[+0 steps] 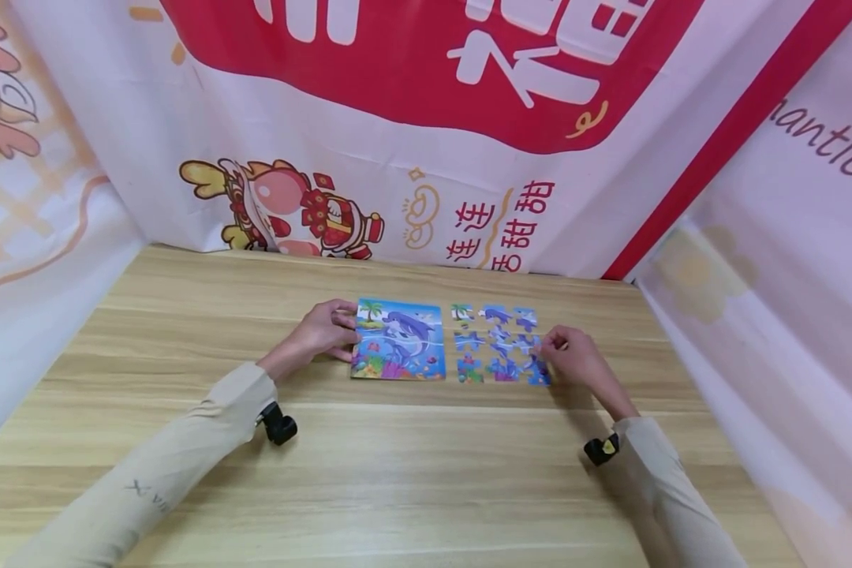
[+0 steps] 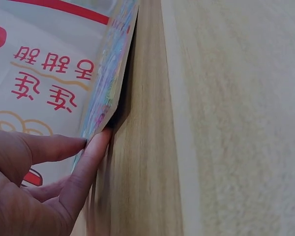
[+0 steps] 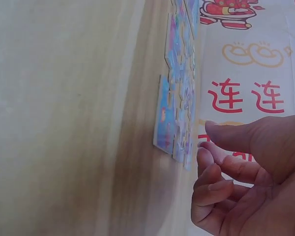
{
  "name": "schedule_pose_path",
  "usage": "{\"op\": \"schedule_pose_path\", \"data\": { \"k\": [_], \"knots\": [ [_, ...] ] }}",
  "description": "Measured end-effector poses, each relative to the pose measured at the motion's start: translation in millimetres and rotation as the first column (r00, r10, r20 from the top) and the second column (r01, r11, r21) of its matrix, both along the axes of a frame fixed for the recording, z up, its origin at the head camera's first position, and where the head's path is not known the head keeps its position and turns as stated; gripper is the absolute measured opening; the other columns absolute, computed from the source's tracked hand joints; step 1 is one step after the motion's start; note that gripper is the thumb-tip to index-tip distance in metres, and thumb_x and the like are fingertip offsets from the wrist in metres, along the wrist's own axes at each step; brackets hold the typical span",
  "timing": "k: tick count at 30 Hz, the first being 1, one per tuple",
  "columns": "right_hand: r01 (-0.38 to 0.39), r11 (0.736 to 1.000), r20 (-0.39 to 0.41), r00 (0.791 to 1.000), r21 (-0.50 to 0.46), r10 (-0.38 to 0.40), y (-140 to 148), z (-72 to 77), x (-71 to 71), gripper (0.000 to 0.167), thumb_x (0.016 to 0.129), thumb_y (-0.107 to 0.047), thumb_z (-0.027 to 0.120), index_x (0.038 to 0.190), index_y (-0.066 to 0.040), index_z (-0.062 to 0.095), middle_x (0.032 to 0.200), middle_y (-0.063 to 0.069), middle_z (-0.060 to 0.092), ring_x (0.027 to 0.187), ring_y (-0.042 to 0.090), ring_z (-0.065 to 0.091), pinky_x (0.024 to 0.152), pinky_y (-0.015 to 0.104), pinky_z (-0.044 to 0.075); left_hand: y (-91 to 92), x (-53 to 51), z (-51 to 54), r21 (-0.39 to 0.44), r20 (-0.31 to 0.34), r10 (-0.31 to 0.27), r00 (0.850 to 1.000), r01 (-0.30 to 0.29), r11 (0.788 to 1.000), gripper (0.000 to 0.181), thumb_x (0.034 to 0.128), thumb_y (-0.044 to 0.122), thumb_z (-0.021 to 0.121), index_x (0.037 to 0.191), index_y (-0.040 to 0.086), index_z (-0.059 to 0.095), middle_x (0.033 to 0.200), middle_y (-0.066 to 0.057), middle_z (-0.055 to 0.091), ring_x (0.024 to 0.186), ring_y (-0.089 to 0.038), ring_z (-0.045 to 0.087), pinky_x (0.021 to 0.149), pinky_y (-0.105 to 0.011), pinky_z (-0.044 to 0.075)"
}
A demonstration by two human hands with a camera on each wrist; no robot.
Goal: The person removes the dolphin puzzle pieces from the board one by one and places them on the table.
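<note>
A square dolphin picture board (image 1: 405,339) lies near the middle of the table. My left hand (image 1: 321,330) pinches it by its left side; in the left wrist view the thumb is on top and a finger (image 2: 91,157) sits under the slightly raised edge. To the right of the board, jigsaw pieces (image 1: 502,369) with parts of a dolphin picture lie flat in loose rows with small gaps. Beside their right end is my right hand (image 1: 573,353), fingers loosely curled, with no piece visible in it. In the right wrist view its fingertips are apart from the pieces (image 3: 164,118).
The wood-grain table (image 1: 412,473) stretches in front of the board and pieces. Behind it hangs a printed red and white cloth (image 1: 369,158), and more printed cloth (image 1: 774,315) borders the right side. A small black camera is strapped at each wrist.
</note>
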State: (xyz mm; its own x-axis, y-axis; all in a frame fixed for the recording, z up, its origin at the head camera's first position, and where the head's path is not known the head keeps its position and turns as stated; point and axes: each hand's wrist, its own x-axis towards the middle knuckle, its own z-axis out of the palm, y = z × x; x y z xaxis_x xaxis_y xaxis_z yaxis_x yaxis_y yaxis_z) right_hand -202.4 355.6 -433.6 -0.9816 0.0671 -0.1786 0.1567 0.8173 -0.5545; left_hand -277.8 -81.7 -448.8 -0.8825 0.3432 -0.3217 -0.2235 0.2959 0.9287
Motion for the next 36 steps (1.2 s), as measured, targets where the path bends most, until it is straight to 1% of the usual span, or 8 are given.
{"op": "schedule_pose_path", "data": {
  "k": [6, 10, 16, 22, 26, 30, 32, 36],
  "knots": [
    [-0.036, 0.999, -0.086, 0.996, 0.018, 0.037, -5.3, 2.1, -6.8, 0.015, 0.105, -0.016, 0.063, 0.102, -0.001, 0.066, 0.099, 0.014, 0.067, 0.09, 0.027, 0.058, 0.07, 0.028, 0.05, -2.2, 3.7, 0.7, -0.028, -0.03, 0.027, 0.999, -0.028, 0.999, 0.067, 0.0944, -0.008, 0.069, 0.155, -0.002, 0.04, 0.123, -0.022, 0.056, 0.086, -0.024, 0.07, 0.071, -0.036, 0.07],
    [-0.019, 1.0, -0.093, 0.995, 0.025, 0.022, -9.6, 2.9, -12.2, 0.014, 0.103, -0.016, 0.066, 0.101, -0.003, 0.065, 0.099, 0.013, 0.066, 0.09, 0.027, 0.058, 0.07, 0.028, 0.049, -4.6, 7.1, 4.4, -0.076, -0.047, 0.023, 0.999, -0.026, 0.997, 0.066, 0.0957, -0.004, 0.07, 0.155, 0.0, 0.041, 0.124, -0.021, 0.056, 0.089, -0.029, 0.071, 0.072, -0.037, 0.07],
    [0.01, 1.0, -0.068, 0.998, 0.028, -0.008, -14.9, 5.3, -20.6, 0.013, 0.105, -0.017, 0.063, 0.105, -0.004, 0.065, 0.104, 0.013, 0.066, 0.092, 0.027, 0.057, 0.073, 0.03, 0.052, -6.7, 10.4, 8.5, -0.165, -0.126, -0.029, 0.992, 0.007, 0.986, 0.062, 0.1002, 0.005, 0.068, 0.155, 0.002, 0.04, 0.134, -0.026, 0.054, 0.096, -0.034, 0.07, 0.069, -0.037, 0.07],
    [-0.065, 0.998, -0.115, 0.991, 0.017, 0.067, -17.6, 7.9, -27.2, 0.015, 0.105, -0.021, 0.065, 0.107, -0.006, 0.066, 0.106, 0.012, 0.067, 0.098, 0.029, 0.06, 0.081, 0.034, 0.056, -17.5, 15.7, 4.9, -0.203, -0.19, -0.101, 0.977, 0.061, 0.977, 0.057, 0.1044, 0.014, 0.065, 0.155, 0.002, 0.041, 0.137, -0.027, 0.055, 0.105, -0.037, 0.068, 0.072, -0.036, 0.069],
    [-0.111, 0.993, -0.172, 0.98, -0.027, 0.105, -22.2, 12.2, -32.8, 0.019, 0.105, -0.022, 0.065, 0.114, -0.005, 0.065, 0.115, 0.013, 0.066, 0.107, 0.031, 0.062, 0.088, 0.041, 0.059, -30.0, 11.6, 6.9, -0.208, -0.293, -0.128, 0.947, 0.068, 0.976, 0.058, 0.1052, 0.017, 0.064, 0.156, 0.003, 0.041, 0.14, -0.026, 0.055, 0.122, -0.042, 0.063, 0.084, -0.042, 0.068],
    [-0.126, 0.991, -0.242, 0.964, -0.05, 0.111, -26.4, 18.1, -38.9, 0.029, 0.107, -0.025, 0.063, 0.123, -0.002, 0.062, 0.126, 0.017, 0.061, 0.114, 0.036, 0.061, 0.09, 0.048, 0.061, -39.5, 7.0, 14.4, -0.248, -0.404, -0.141, 0.904, 0.04, 0.968, 0.061, 0.1054, 0.023, 0.065, 0.158, 0.007, 0.04, 0.148, -0.022, 0.053, 0.134, -0.043, 0.055, 0.105, -0.056, 0.059],
    [-0.135, 0.99, -0.271, 0.955, -0.041, 0.119, -29.5, 21.4, -42.4, 0.034, 0.108, -0.029, 0.062, 0.128, -0.003, 0.06, 0.131, 0.017, 0.059, 0.117, 0.035, 0.06, 0.092, 0.05, 0.061, -42.3, 5.7, 18.7, -0.265, -0.454, -0.154, 0.878, 0.032, 0.964, 0.062, 0.1056, 0.027, 0.065, 0.159, 0.009, 0.039, 0.152, -0.019, 0.051, 0.138, -0.041, 0.052, 0.11, -0.059, 0.054],
    [-0.184, 0.983, -0.34, 0.926, -0.021, 0.166, -39.6, 28.3, -48.6, 0.04, 0.107, -0.032, 0.061, 0.136, -0.004, 0.06, 0.138, 0.016, 0.057, 0.121, 0.034, 0.057, 0.095, 0.052, 0.062, -44.4, 6.7, 28.2, -0.313, -0.556, -0.218, 0.802, 0.042, 0.949, 0.064, 0.1056, 0.038, 0.063, 0.161, 0.016, 0.04, 0.161, -0.013, 0.045, 0.143, -0.04, 0.047, 0.114, -0.063, 0.05]
  ]
}}
